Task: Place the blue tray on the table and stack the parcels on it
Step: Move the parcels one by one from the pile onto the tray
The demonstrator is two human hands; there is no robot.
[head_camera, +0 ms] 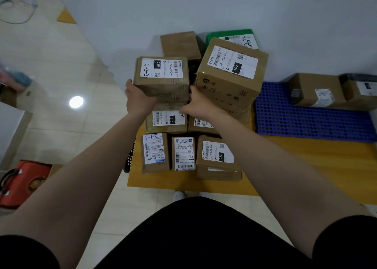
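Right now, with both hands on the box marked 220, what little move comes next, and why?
Probably lift the 220 box and swing it right onto the blue tray. The left hand and right hand grip it, and the tray has bare room.

Blue perforated tray (295, 115) lies flat on wooden surface (306, 162), two brown parcels (316, 89) on its far end; labelled cardboard parcels (183, 154) piled left of it, 220 parcel (163, 79) on top, held by left hand (138, 99) and right hand (199, 103).
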